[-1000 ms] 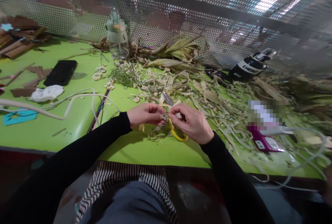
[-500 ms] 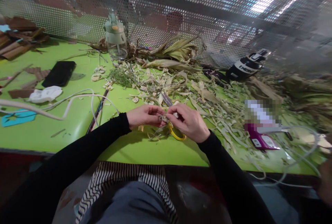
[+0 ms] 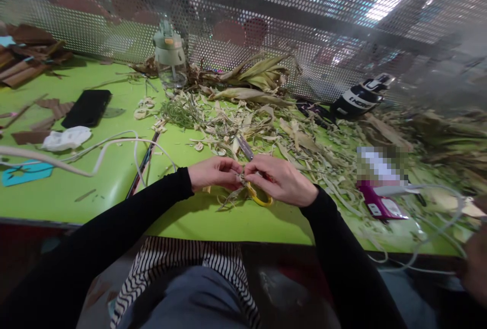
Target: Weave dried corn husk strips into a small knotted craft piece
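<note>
My left hand (image 3: pixel 216 172) pinches a small bundle of dried leaf strips (image 3: pixel 242 177) between thumb and fingertips. Against it, my right hand (image 3: pixel 279 179) has its thumb and fingers closed on the same bundle; the fingers hide most of it. A pair of scissors with a yellow handle (image 3: pixel 262 202) lies under my right hand, its metal blades (image 3: pixel 244 147) showing beyond the knuckles. Just below my fingertips, a few loose dry shreds (image 3: pixel 229 200) hang or rest on the green table (image 3: pixel 182 217); which, I cannot tell.
Heaped leaf scraps (image 3: pixel 247 116) spread beyond my hands. Behind them stand a pale green bottle (image 3: pixel 170 57) and a tilted black bottle (image 3: pixel 359 98), near a perforated metal screen (image 3: pixel 236 4). Leftward lie a black phone (image 3: pixel 87 108) and white cable (image 3: pixel 102 149); rightward, a purple packet (image 3: pixel 380 204).
My right hand has turned slightly, its wrist shifting right and its fingers lying flatter over the bundle. The left hand stays nearly in place. The scissors look unmoved.
</note>
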Available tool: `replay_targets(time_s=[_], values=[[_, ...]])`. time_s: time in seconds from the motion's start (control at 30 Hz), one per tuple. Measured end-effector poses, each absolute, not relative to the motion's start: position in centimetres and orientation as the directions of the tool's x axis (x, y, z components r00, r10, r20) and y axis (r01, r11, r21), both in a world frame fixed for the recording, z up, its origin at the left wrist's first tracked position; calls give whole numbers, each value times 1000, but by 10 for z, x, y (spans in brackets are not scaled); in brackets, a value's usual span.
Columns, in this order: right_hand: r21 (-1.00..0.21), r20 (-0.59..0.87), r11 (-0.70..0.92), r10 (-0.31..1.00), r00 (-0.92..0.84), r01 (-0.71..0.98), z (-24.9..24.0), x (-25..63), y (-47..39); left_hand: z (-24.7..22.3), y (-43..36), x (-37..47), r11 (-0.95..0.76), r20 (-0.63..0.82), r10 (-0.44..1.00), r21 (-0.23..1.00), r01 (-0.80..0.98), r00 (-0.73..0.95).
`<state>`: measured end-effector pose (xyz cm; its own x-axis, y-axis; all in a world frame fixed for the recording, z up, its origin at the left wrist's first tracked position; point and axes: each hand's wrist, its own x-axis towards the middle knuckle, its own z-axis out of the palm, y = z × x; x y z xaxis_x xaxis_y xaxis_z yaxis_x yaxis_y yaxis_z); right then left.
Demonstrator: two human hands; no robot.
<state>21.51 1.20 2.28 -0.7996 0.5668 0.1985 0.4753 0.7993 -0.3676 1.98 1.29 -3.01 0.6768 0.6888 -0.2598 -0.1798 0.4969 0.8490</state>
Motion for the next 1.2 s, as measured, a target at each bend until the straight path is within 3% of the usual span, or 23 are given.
replay_targets(time_s=[0.3,0.5,0.67,0.87,1.2], values=[[-401,95,799,523,-847,449,30,209,14,-35,13,22,450,-232,693,879,-158,683],[-465,264,734,648,-715,494,20,208,13,-30,11,24,462,-251,732,867,-190,633],[-557,304,674,710,-636,485,10,205,8,-24,10,25,453,-272,761,873,-182,589],[-466,403,685,728,-555,560,19,214,12,-22,10,26,453,-280,772,872,-185,571],[-402,349,720,692,-633,566,17,214,12,-29,12,26,428,-251,771,885,-184,586]])
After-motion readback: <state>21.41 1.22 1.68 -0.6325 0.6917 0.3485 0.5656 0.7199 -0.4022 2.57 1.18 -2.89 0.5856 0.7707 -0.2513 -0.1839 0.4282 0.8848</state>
